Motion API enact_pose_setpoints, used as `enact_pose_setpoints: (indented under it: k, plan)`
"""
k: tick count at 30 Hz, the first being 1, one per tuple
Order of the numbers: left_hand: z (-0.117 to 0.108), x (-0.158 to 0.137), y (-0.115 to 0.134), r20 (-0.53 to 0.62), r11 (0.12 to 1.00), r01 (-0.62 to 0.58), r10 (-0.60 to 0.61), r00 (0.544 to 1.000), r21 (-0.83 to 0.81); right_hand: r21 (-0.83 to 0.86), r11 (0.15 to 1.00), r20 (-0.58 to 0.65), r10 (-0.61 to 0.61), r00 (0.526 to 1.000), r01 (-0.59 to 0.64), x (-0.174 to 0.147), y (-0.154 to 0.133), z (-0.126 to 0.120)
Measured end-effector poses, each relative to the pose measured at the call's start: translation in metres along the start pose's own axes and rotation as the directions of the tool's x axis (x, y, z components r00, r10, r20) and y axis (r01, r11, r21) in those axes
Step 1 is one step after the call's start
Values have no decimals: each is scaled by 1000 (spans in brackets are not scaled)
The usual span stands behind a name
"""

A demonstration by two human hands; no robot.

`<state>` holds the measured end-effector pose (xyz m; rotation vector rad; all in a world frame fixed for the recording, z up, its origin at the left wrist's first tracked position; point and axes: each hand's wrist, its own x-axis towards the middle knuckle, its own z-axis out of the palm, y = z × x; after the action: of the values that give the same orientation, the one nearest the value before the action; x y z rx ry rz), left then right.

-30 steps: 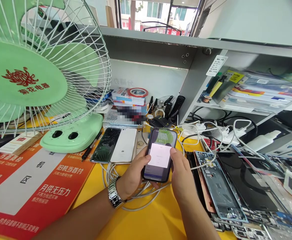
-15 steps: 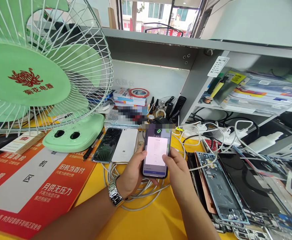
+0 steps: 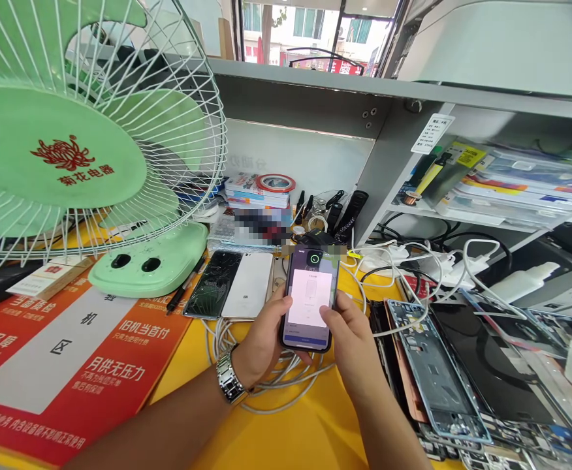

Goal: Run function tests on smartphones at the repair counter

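Observation:
A smartphone [image 3: 309,303] with a lit screen and a white pop-up panel is held upright between both hands, above the yellow table. My left hand [image 3: 263,333] wraps its left side, thumb on the screen's edge, and a silver watch [image 3: 230,376] circles that wrist. Gripping the right edge is my right hand [image 3: 354,333], its thumb over the lower right of the pop-up. Behind the left hand lie a phone with a cracked dark face [image 3: 212,285] and a white phone [image 3: 248,286]. A coil of grey cable [image 3: 286,390] rests below the held phone.
A green fan [image 3: 90,156] stands at the left beside a red and orange printed mat [image 3: 114,365]. Phone frames [image 3: 435,365] and screens [image 3: 486,359] pile up on the right. White chargers and cables [image 3: 443,261] tangle under the grey shelf [image 3: 315,77].
The whole view has shifted slightly, so things sit a little further right. Both hands keep the same grip on the phone, and its pop-up still shows.

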<state>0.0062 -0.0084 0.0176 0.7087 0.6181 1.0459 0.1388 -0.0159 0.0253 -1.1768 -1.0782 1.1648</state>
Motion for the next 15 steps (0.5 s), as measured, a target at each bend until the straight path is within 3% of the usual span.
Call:
enact_pose_setpoints:
  k: [11,15]
  plan:
    - [-1,2,0,-16,999,26,-26,1000,20,-4,1000,-5,-1,1000,1,-2,-1,3]
    - [0,0,5,6,999,17,-16,1000,-29,-73,995,21,-71,997,72,0,-8,-1]
